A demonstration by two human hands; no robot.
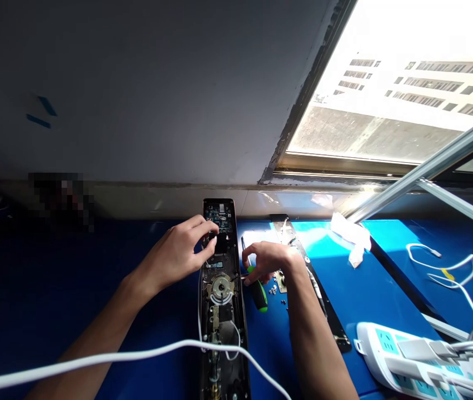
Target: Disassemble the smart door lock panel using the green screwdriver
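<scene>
A long, narrow black housing [238, 311], which looks like an opened electronic lock panel, lies lengthwise before me. It shows a circuit board [219, 214] at the far end, a round metal disc [221, 287] midway and a thin white wire. My left hand [190, 241] hovers over the upper part, thumb and index finger apart near a dark square part [220, 243]. Just right of the housing, my right hand [267, 260] curls around a screwdriver with a green and black handle [260, 297]. Its shaft points away from me. Small screws [273, 290] lie beside this hand.
A second long dark panel [336, 328] lies right, partly behind my right forearm. A white power strip [390, 355] with plugs stands front right. A white cable [136, 355] crosses the foreground. Crumpled white paper [350, 233] and a metal frame bar [419, 161] are near the window.
</scene>
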